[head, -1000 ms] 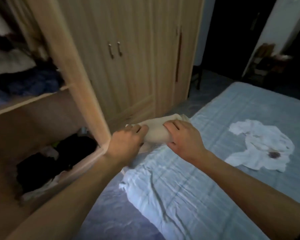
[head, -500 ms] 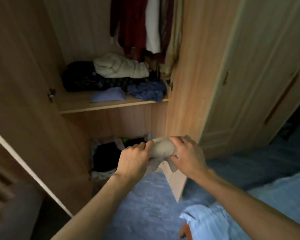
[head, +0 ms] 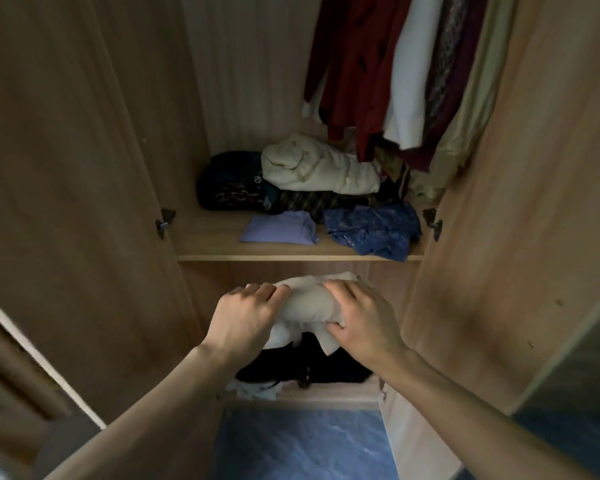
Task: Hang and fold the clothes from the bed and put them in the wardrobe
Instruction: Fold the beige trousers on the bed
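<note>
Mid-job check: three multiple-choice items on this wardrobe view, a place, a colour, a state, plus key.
1. Where does the lilac folded top lie? A. on the shelf, left of the blue patterned cloth; B. on a hanger; C. on the bed.
2. What colour is the held bundle? A. red; B. cream; C. black.
3. How do the left hand and right hand meet it? A. both flat beside it; B. only one grips; C. both grip it.
Key: 1 A, it lies on the board; 2 B, pale cloth shows between them; 3 C, each curls round an end.
</note>
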The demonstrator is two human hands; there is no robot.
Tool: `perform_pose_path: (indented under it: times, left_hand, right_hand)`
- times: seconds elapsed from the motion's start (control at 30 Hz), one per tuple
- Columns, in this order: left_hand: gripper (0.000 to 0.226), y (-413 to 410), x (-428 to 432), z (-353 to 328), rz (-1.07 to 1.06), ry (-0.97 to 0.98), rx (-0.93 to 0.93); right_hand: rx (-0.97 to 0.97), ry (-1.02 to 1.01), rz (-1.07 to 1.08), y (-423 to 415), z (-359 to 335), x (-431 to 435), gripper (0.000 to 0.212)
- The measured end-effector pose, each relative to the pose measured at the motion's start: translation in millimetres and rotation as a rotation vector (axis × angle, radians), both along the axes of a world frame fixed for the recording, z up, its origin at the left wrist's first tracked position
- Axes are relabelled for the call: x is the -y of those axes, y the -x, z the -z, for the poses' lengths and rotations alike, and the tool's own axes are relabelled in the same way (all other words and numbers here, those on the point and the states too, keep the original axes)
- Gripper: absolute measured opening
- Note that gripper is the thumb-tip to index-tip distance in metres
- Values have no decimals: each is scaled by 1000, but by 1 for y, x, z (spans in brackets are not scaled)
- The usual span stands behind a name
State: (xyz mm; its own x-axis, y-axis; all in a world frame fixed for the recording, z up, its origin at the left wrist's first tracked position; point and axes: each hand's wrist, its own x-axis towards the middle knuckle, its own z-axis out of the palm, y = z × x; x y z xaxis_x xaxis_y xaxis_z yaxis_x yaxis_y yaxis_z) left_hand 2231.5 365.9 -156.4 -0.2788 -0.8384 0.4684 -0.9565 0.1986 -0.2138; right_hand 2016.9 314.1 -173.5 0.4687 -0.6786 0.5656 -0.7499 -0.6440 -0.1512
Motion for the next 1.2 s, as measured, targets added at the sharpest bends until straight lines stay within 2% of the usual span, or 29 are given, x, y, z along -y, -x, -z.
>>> perform_pose_path:
  times: [0.13, 0.3, 0.43, 0.57, 0.7, 0.9, 1.0, 1.1, 1.2]
  left_hand:
    - [34, -22, 44, -22, -68, 71, 26]
    - [35, -64, 90, -35, -158, 74, -7]
    - [65, -100, 137, -38, -234, 9, 25]
    - [67, -134, 183, -37, -224, -7, 42]
    - [71, -178, 235, -29, -172, -39, 36]
    - [61, -243, 309, -5, -89, -73, -125]
    - [55, -271, 345, -4, -67, -64, -140]
    - [48, -288, 380, -15, -104, 54, -106]
    - [26, -300, 407, -23, -123, 237, -88]
  right_hand:
    - [37, 18, -100, -28, -16, 65, 68]
    - [20, 91, -160, -77, -35, 130, 66]
    - [-31, 123, -169, -120, -40, 183, 66]
    - [-91, 70, -163, -156, -33, 230, 63]
    - [-114, 105, -179, -197, -38, 281, 57]
    - [-122, 18, -189, -252, -18, 347, 52]
    - [-88, 43, -173, -277, -19, 380, 51]
    - [-17, 53, -180, -300, -26, 412, 56]
    - [100, 111, -229, -318, -28, 438, 57]
